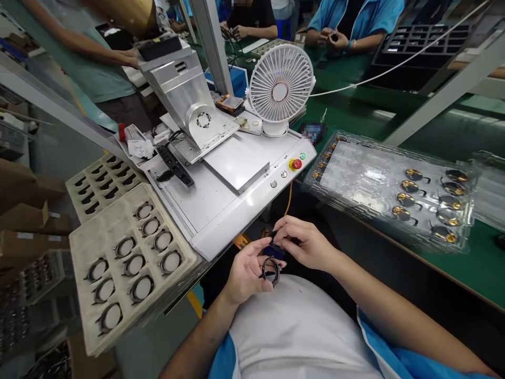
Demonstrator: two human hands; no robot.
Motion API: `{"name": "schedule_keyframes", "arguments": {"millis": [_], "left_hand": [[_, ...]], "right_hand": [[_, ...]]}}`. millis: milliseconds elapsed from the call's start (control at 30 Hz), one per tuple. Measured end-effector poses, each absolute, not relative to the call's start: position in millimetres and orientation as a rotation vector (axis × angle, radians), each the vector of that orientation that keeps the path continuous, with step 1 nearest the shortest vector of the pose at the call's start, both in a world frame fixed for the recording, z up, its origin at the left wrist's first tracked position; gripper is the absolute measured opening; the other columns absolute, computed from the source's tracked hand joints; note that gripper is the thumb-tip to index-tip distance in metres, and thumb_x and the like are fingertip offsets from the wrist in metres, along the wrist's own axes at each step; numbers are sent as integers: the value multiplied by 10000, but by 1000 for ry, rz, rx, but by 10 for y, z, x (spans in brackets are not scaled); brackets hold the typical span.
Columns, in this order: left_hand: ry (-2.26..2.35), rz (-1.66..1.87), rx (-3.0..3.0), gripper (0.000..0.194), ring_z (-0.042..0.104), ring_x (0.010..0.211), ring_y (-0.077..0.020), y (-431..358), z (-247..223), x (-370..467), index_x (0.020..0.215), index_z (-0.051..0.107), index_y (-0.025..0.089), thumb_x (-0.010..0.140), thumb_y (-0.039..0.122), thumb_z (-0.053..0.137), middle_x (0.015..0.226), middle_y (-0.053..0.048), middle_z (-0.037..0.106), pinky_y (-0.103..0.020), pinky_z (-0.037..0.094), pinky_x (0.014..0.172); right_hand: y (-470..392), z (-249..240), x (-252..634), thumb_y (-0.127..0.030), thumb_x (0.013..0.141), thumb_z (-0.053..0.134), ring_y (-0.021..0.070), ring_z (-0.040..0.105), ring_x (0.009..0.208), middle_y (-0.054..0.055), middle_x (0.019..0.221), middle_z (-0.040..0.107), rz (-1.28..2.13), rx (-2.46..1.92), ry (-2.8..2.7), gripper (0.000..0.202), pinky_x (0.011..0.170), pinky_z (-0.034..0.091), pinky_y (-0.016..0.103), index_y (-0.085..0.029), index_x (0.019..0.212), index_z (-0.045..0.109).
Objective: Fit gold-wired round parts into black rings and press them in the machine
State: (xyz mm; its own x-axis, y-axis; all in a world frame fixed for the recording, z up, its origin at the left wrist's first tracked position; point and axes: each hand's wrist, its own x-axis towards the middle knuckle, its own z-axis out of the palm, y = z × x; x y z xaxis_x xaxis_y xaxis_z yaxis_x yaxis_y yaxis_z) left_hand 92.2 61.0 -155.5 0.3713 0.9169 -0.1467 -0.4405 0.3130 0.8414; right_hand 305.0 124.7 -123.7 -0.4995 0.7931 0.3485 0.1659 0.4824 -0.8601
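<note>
Just in front of the white shirt, my left hand [246, 271] has its fingers closed round a dark, ring-shaped watch case [270, 271]. My right hand [302, 242] is beside it, up and to the right, with thumb and fingers pinched together near the left fingertips. A small dark piece shows at those fingertips, too small to make out. At the lower left, a cream tray [82, 263] holds several similar ring-shaped cases with pale round centres. On the right, a clear plastic tray [355, 173] holds several round parts with dark, curled tails.
A white machine bench [236, 221] with a metal fixture [189, 95], red button [296, 164] and white fan [281, 89] stands ahead. A second cream tray [84, 181] lies behind the first. A metal post [215, 47] rises behind the fixture. Other people work at the far green table [343, 113].
</note>
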Motion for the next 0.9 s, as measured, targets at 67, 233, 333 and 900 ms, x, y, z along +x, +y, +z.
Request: {"name": "schedule_keyframes", "arguments": {"millis": [67,233,333,900], "left_hand": [[734,1004,776,918,774,1010,-316,623,-1584,917,1389,620,167,590,414,996,1085,-165,782,-406,603,894],[806,1075,751,945,766,1031,-327,669,-1579,915,1395,626,149,582,464,990,996,-147,798,-453,578,955],[817,1094,793,932,763,1051,-341,661,-1536,918,1385,653,178,570,475,992,1046,-142,781,-443,586,955],[1209,1019,1577,964,675,1259,-412,524,-1543,866,1557,480,246,694,158,901,1662,-195,385,-498,574,1064]], "right_hand": [[1317,-1189,3056,-225,1015,549,193,663,883,114,1105,637,972,-785,-2043,165,741,563,318,-207,880,644],[1948,-910,2977,-241,996,567,170,629,647,26,767,664,1004,-1082,-1858,123,623,511,286,-223,892,504],[2480,-741,2834,-196,996,570,125,541,448,-45,610,624,1154,-1277,-1578,149,493,432,230,-225,903,457],[1249,-1336,2580,-599,774,830,202,702,777,71,920,748,1784,-998,-1129,520,625,585,295,-183,1064,716]]}}
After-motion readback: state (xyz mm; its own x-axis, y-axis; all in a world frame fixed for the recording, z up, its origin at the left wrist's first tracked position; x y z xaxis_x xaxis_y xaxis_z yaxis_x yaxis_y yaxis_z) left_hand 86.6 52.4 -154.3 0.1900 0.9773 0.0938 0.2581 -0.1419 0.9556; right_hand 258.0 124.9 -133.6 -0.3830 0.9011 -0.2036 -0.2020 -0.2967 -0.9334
